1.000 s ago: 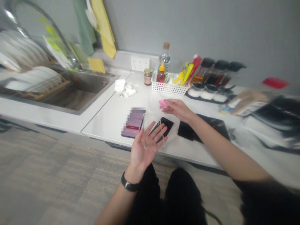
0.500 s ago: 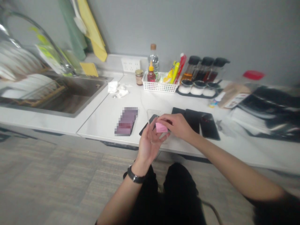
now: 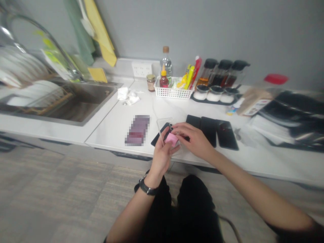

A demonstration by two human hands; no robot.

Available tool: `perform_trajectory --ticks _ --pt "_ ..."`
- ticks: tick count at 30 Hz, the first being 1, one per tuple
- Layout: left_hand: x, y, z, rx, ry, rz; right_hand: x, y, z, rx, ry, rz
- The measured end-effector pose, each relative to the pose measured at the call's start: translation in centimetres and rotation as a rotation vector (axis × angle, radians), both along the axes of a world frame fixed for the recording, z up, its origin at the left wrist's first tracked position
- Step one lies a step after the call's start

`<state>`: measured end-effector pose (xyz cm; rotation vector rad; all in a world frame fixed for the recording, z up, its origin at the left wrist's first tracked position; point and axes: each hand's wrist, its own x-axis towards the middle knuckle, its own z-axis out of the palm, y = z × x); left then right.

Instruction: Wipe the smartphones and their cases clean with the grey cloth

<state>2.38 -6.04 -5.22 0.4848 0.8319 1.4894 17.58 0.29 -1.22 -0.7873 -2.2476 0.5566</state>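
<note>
My left hand [image 3: 161, 156], a dark watch on its wrist, is closed on a clear phone case [image 3: 159, 127] held tilted above the counter's front edge. Its thumb presses on a small pink sticky note [image 3: 172, 138] against the case. From the right, my right hand [image 3: 196, 139] pinches the note's edge between thumb and fingers. Below the hands a dark phone [image 3: 157, 135] lies partly hidden on the counter. Just right of my right hand lie several dark, flat phones or slabs [image 3: 227, 135], partly covered by that hand. To the left is a pixelated purple rectangle [image 3: 138, 130].
A white basket [image 3: 173, 92] with bottles and packets stands at the back, beside seasoning jars [image 3: 214, 94]. Crumpled tissues [image 3: 129, 96] lie left of it. The sink [image 3: 83, 111] with dish rack is far left; a red-lidded container [image 3: 255, 98] and black bags [image 3: 291, 118] are right.
My left thumb has come down onto the pink note, which has tilted and shifted slightly left. My right hand's fingers have moved slightly and still hold the note. The counter items stay put.
</note>
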Motion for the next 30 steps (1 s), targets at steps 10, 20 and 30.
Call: perform_trajectory --ticks 10,20,30 --pt "0.1 -0.4 0.3 0.012 -0.057 -0.081 1.9 0.3 0.8 0.211 -0.319 0.116" --pt "0.1 -0.7 0.1 0.052 -0.129 -0.134 1.4 -0.5 -0.2 0.436 -0.141 0.015" --pt "0.6 -1.4 0.0 0.061 -0.055 -0.093 -0.5 -1.5 -1.1 -0.093 0.157 -0.199"
